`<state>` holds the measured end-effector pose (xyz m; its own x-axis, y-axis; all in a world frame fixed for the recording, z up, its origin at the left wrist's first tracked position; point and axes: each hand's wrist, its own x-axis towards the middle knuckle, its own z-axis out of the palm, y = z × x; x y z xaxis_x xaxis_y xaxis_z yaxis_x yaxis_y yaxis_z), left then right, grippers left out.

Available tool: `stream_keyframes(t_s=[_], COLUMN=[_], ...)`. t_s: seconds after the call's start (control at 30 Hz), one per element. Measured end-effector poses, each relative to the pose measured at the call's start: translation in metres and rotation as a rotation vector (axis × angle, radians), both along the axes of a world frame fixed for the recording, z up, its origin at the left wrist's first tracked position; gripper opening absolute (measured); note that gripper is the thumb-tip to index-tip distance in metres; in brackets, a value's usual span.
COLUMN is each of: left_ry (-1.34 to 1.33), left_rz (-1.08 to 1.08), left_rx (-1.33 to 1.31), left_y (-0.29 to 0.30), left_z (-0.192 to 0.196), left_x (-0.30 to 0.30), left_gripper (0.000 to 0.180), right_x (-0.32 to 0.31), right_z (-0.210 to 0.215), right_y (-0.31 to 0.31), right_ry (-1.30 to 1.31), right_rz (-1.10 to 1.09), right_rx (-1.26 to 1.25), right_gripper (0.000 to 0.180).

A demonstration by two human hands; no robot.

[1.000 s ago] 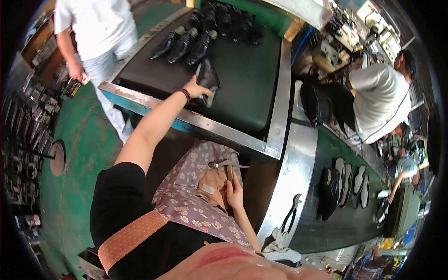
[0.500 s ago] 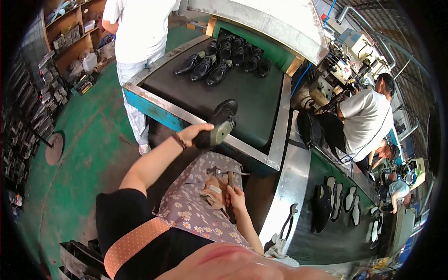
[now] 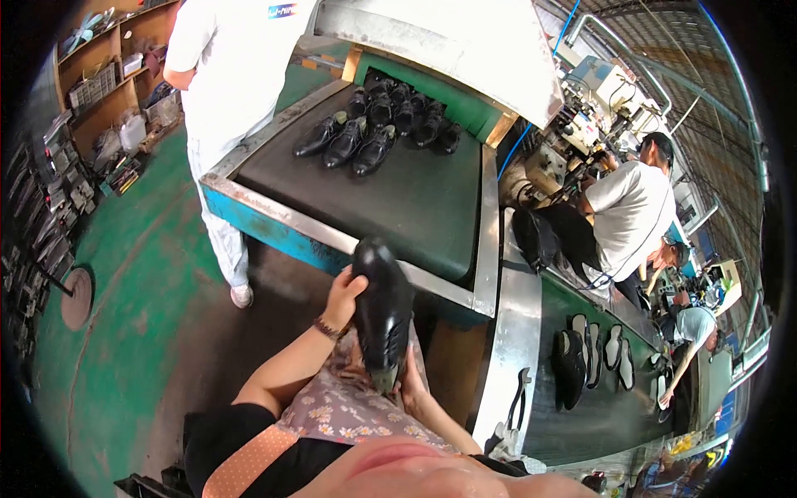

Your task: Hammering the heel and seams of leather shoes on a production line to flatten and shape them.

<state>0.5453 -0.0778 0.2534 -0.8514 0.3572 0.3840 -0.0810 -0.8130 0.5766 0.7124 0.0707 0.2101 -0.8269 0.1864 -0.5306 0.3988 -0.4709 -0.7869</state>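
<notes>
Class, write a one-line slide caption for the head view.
Left hand and right hand hold a black dress shoe before a conveyor belt.

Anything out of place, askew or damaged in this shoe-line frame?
Nothing stands out. The left hand holds a black shoe over the lap, the right hand at its lower end. Other black shoes sit in rows on the conveyor belt.

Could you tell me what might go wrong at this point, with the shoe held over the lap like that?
The black shoe is held by its toe end in the left hand, with the right hand at its heel; if either grip loosens, it could drop onto the floral apron. It also sits close to the metal edge of the conveyor table and might knock against it.
</notes>
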Motion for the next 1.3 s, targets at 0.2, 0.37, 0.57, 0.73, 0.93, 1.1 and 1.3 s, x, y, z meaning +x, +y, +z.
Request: stream_keyframes(t_s=[0.2,0.37,0.57,0.73,0.93,1.1,1.3], left_ry=[0.098,-0.293,-0.470,-0.005,0.590,0.715,0.833], left_rz=[0.599,0.680,0.629,0.497,0.350,0.172,-0.050], left_rx=[-0.237,-0.287,-0.544,-1.420,-1.613,-1.630,-1.677], left_y=[-0.056,-0.063,-0.070,-0.106,-0.084,-0.070,-0.043], left_z=[-0.013,-0.051,-0.111,-0.108,-0.056,-0.047,-0.039], left_x=[-0.010,0.005,0.025,0.043,0.058,0.060,0.033], left_gripper=[0.014,0.031,0.034,0.042,0.050,0.082,0.082], right_x=[0.014,-0.021,-0.045,-0.052,-0.046,-0.038,-0.029], right_z=[-0.051,-0.027,-0.056,-0.047,-0.026,-0.020,-0.018], right_y=[0.046,0.075,0.102,0.081,0.073,0.081,0.097], right_ry=[-0.006,0.132,0.177,0.248,0.280,0.317,0.333], right_rz=[-0.064,-0.246,-0.208,-0.234,-0.166,-0.165,-0.207], right_rx=[0.194,0.621,0.824,0.807,0.968,1.052,1.090], right_gripper=[0.047,0.039,0.045,0.049,0.039,0.033,0.031])
